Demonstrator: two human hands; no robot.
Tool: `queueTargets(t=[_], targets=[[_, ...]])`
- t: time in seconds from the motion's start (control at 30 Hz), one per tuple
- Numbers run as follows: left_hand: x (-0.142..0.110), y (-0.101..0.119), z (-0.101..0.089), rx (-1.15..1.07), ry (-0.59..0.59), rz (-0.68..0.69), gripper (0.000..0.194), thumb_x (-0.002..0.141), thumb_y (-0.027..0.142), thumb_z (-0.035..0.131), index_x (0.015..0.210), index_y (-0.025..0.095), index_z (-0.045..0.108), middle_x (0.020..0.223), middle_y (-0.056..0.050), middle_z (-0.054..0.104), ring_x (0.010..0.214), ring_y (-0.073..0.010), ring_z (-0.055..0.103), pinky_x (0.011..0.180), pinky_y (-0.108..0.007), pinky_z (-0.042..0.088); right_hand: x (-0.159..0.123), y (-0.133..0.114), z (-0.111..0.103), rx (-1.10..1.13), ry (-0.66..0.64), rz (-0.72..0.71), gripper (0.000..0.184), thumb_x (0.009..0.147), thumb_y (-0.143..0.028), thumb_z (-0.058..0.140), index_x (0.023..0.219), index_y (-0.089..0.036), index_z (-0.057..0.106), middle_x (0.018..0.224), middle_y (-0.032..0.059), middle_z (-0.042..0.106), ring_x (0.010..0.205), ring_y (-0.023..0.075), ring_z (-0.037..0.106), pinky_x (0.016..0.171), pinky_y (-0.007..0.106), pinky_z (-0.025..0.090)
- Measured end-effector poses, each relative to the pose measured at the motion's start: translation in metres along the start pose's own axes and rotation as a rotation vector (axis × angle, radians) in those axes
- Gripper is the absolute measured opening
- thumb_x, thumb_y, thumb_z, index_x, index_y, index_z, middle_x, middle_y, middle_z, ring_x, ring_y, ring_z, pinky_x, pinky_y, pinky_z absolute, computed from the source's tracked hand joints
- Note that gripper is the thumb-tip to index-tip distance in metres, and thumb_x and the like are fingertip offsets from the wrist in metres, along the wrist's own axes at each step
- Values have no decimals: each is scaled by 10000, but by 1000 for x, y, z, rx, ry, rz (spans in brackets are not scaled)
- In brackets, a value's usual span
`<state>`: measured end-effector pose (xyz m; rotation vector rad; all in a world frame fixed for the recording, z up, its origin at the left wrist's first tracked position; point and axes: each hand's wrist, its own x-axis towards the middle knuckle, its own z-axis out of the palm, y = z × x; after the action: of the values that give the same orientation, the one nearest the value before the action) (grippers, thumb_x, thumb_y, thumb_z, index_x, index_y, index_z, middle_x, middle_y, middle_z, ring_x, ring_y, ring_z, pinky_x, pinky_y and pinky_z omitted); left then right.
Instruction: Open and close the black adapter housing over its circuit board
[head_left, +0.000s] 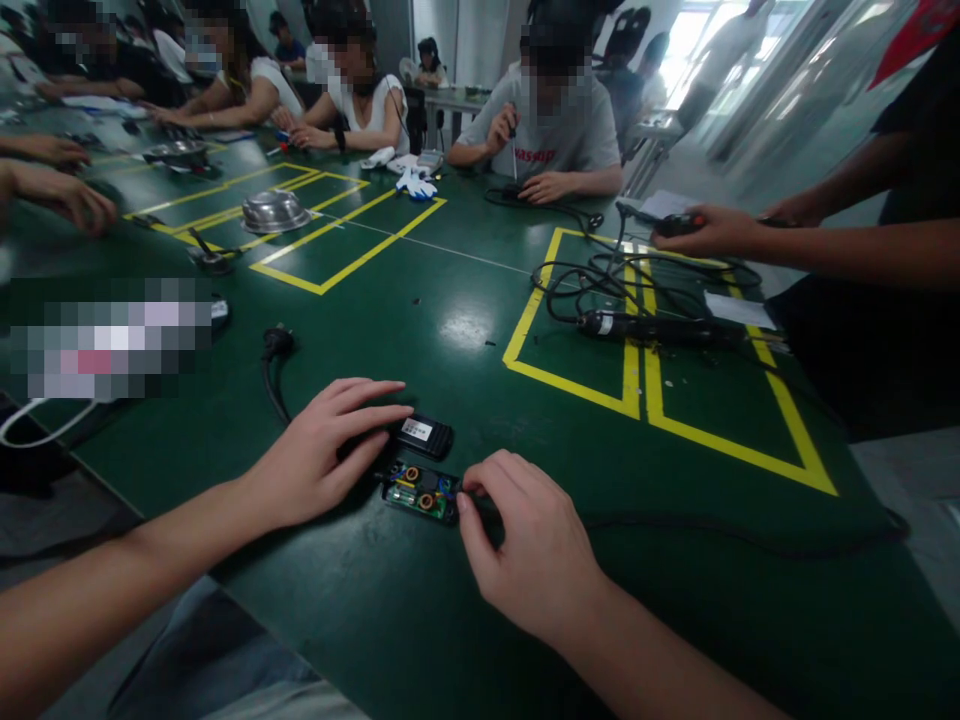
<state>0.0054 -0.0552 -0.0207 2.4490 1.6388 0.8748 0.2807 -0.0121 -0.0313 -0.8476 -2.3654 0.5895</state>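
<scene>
An opened black plastic case (421, 491) lies in front of me on the green table, showing a green circuit board with copper coils and coloured wires. Just beyond it is its black cover (424, 434), with a white label. My left hand (330, 450) has its fingers stretched out, the tips at the left end of the cover. At the right end of the case, my right hand (525, 540) pinches with thumb and forefinger where the black cable (697, 522) comes in; the exact grip is partly hidden. That cable trails off to the right.
A black plug (278, 342) on a cord lies beyond my left hand. Yellow tape (574, 387) marks the table. Right of centre are a black handheld tool (660, 328) and coiled cables. Further off stands a metal bowl (274, 211). Other people work around the table.
</scene>
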Motion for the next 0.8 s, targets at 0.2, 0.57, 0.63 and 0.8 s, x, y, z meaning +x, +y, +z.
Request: queueTargets(t=[0.2, 0.57, 0.63, 0.8], targets=[[6, -5, 1, -76, -48, -134, 296, 1030, 411, 697, 1253, 242, 792, 1202, -87, 827, 1137, -291, 747, 1006, -479, 630, 0, 0, 1, 30, -17, 24, 123, 999, -177, 538, 926, -218, 628, 899, 53, 690, 801, 217, 646, 702, 363, 461], [-8, 4, -6, -167, 97, 21, 239, 1028, 301, 706, 1254, 227, 729, 1142, -85, 810, 1041, -246, 748, 934, -387, 615, -1, 4, -1, 52, 14, 49, 250, 956, -212, 553, 1203, -211, 589, 942, 43, 671, 785, 211, 642, 669, 354, 475], [-10, 6, -5, -195, 93, 109, 239, 1029, 244, 690, 1267, 222, 713, 1167, -97, 809, 1038, -238, 755, 943, -392, 610, -2, 4, -1, 47, 11, 58, 337, 940, -250, 593, 1274, -215, 564, 992, 55, 683, 814, 222, 654, 688, 363, 493], [-9, 13, -5, -198, 29, 235, 257, 1032, 202, 679, 1288, 195, 687, 1193, -136, 815, 1027, -238, 781, 929, -396, 621, -2, 2, -4, 35, -42, 47, 427, 893, -293, 714, 1301, -225, 609, 1042, 76, 713, 877, 251, 685, 718, 382, 532]])
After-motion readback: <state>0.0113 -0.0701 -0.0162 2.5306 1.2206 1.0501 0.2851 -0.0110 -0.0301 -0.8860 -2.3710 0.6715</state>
